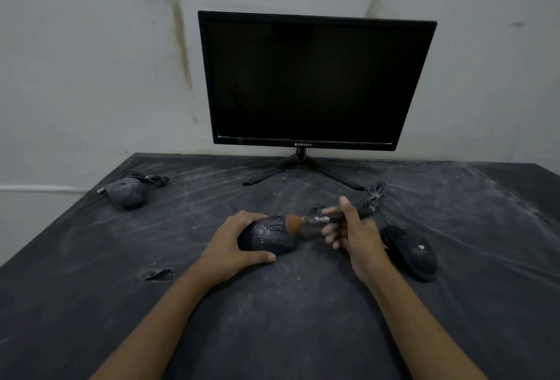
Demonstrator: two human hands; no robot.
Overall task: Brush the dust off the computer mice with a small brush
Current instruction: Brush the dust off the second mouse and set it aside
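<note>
At far left a rounded mouse (127, 193) lies grey with powdery dust, its cable coiled behind it. The left hand (233, 243) grips the sides of a black dust-speckled mouse (268, 235) on the dark, dust-streaked tablecloth (303, 319). A small brush (306, 221) — tan bristles, dark handle, blurred — touches that mouse's front end, pinched in the right hand (354, 234). Behind stands a black monitor (312, 83) marked "QWERTY". At right rests a cleaner matte black mouse (409, 252) — pale logo on its back.
</note>
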